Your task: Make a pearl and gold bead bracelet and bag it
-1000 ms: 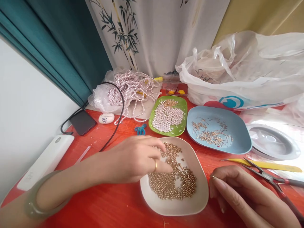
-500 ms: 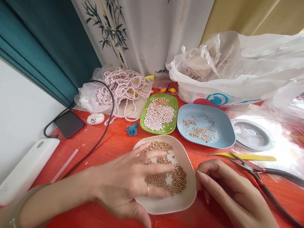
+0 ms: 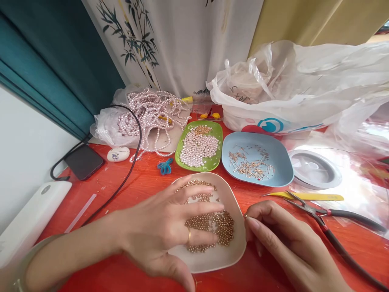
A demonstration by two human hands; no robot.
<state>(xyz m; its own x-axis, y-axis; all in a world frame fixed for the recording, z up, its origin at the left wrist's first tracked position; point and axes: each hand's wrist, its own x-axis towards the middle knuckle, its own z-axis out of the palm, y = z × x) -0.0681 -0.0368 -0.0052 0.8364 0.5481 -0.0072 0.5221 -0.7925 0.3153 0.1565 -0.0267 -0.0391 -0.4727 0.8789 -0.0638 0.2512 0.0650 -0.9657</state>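
Observation:
My left hand [image 3: 170, 221] lies palm down with its fingers spread over the small gold beads [image 3: 224, 231] in a beige tray [image 3: 212, 263]. The fingers seem to touch the beads, while the thumb reaches over the tray's near rim. Beside the tray's right edge, my right hand [image 3: 276, 235] pinches a tiny gold-coloured piece between thumb and forefinger. Only a speck of it shows, so its kind is unclear. Close to the right hand lie yellow tweezers [image 3: 316, 197] and pliers with dark handles [image 3: 337, 239].
Behind the beige tray stand a green tray [image 3: 179, 159] of pale pearl beads and a blue tray [image 3: 281, 172] with metal pins. A grey spool [image 3: 334, 178], plastic bags [image 3: 298, 109], pearl strands [image 3: 152, 109], a blue bow [image 3: 165, 166], a black cable [image 3: 140, 142] and a phone [image 3: 85, 161] surround them.
The whole scene has shifted slightly left in view. Beneath my left fingers the gold beads have moved a little. My right hand keeps its pinch beside the tray.

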